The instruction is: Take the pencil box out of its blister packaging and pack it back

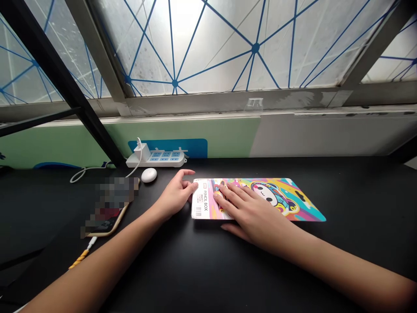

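A flat, colourful pencil box with a cartoon figure and a white label end reading "PENCIL BOX" lies on the black table. My right hand rests palm down across its middle, fingers stretched out over the printed top and the thumb beyond the near edge. At the box's left end is my left hand. Its thumb tip touches the label end, the index finger points out past the far corner, and the other fingers are bent and partly hidden.
Left of the box lie a small white round case and a blurred phone-like device with a yellow-wrapped cable. Behind them a white power strip with a plugged charger stands against the wall. A black frame bar slants at the left.
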Demonstrator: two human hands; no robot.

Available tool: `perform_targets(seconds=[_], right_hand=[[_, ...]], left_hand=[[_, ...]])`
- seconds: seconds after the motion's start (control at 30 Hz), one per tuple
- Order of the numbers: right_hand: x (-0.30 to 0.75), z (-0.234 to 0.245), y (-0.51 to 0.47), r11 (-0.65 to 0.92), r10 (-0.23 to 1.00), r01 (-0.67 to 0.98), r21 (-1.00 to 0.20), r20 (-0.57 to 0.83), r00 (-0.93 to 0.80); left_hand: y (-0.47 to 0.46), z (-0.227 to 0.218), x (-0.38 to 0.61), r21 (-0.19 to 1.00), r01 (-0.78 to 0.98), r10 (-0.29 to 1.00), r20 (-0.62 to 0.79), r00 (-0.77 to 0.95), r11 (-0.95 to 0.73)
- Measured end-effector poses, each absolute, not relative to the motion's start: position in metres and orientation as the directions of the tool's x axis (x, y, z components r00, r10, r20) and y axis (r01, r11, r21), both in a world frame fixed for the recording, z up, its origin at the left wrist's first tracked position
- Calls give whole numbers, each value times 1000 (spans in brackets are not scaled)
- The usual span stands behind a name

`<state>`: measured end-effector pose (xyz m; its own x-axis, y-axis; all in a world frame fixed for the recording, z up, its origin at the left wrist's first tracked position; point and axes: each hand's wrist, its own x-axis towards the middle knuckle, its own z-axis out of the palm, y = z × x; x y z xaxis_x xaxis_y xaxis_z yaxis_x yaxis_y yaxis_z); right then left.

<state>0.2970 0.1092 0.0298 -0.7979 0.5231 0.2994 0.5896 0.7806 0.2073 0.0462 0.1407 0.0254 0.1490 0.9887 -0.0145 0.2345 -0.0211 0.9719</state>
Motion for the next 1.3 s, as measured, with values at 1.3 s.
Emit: perform_targets(seconds=[1.3], right_hand=[[336, 30, 126, 718, 585, 659, 223, 319, -745]], left_hand=[[145, 52, 16, 331, 892, 906, 388, 168, -307]])
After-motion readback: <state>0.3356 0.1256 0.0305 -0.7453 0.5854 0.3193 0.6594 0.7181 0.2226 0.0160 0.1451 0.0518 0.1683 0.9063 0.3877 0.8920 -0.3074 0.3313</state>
